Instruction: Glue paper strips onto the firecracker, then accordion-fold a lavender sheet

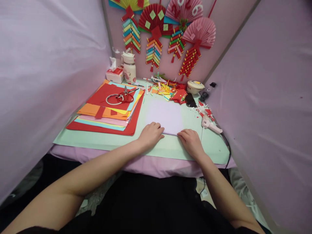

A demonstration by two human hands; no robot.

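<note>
A pale lilac sheet of paper (165, 115) lies flat on the mint-green table mat, its near edge towards me. My left hand (151, 134) pinches the near left part of that edge, fingers curled together. At the near right corner, my right hand (190, 140) holds the same edge between thumb and fingers. A thin darker line shows along the edge between the two hands. To the left of the sheet is a stack of coloured paper (104, 112), with red-handled scissors (125, 96) and a white ring (113, 99) on top.
Behind the sheet lie paper scraps (164, 88), a dark phone-like object (190, 100) and a lidded bowl (195, 86). A glue gun (211, 125) with its cord is at the right. A bottle (129, 68) and tissue box (115, 75) stand back left. Paper fans (156, 19) hang behind.
</note>
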